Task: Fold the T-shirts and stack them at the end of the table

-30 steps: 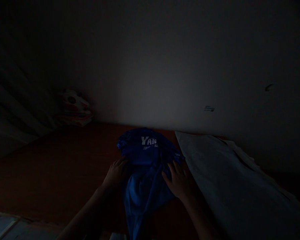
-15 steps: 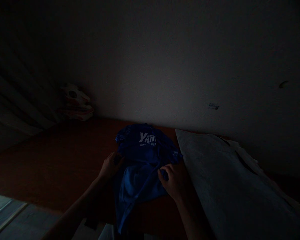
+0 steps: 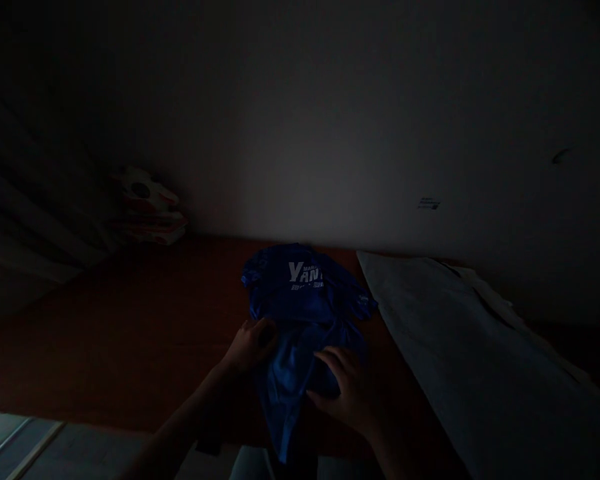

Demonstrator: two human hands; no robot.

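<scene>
A blue T-shirt (image 3: 297, 303) with white lettering across its chest lies rumpled on the brown table, its lower end narrowing to a point near the front edge. At the shirt's left side my left hand (image 3: 253, 343) has its fingers curled and closed on the cloth, though the dim light hides the fingertips. Over the lower right part of the shirt is my right hand (image 3: 349, 390), thumb and fingers spread with a gap between them. No cloth is visibly pinched there.
A large grey sheet-like piece (image 3: 430, 320) covers the table's right side. A white and red object (image 3: 147, 203) stands at the back left by a curtain (image 3: 25, 220). The wall (image 3: 300, 133) rises behind the brown table (image 3: 145, 320).
My left hand has moved right, and the shirt's lower left side has shifted inward with it. My right hand has come slightly lower and its thumb and fingers have spread wider.
</scene>
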